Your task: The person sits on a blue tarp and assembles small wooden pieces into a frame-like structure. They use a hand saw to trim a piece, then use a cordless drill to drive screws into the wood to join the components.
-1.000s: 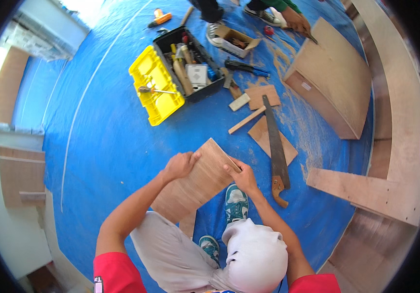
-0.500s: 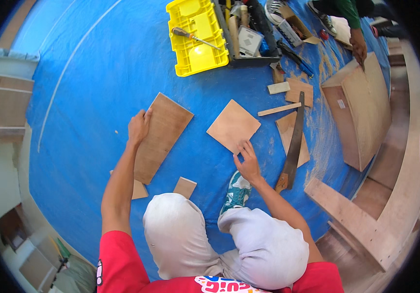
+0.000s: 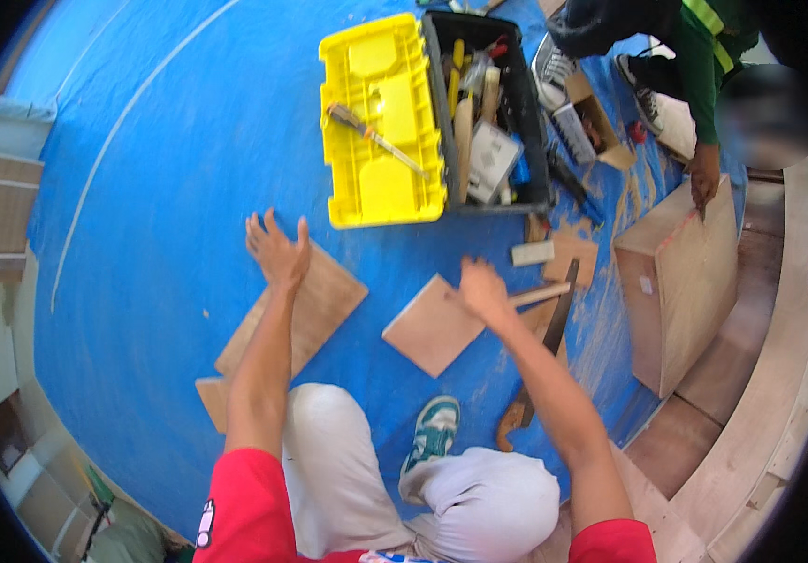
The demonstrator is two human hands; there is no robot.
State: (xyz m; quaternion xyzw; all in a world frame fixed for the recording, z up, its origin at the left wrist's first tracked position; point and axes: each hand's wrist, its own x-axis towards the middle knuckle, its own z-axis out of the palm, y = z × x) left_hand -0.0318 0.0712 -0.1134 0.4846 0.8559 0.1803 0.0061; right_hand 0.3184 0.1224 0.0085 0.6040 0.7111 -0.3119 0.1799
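Observation:
My left hand, fingers spread, is over the upper end of a long brown plywood board; whether it touches the wood I cannot tell. A smaller square plywood piece lies to its right on the blue sheet. My right hand is by that square's upper right edge, close to a thin wooden strip. Motion smears its fingers, so their grip is unclear. A handsaw with a wooden handle lies right of the square. Partly behind my left forearm, a small wood piece touches the long board.
An open toolbox stands ahead, a screwdriver on its yellow lid. Far right, another person's hand is at the top of a wooden box. Sawdust and offcuts lie near the saw. Planks line the right side.
My left hand has spread its fingers farther up the long board. My right hand has moved up along the square piece. The view has shifted, showing more of the toolbox and the other person.

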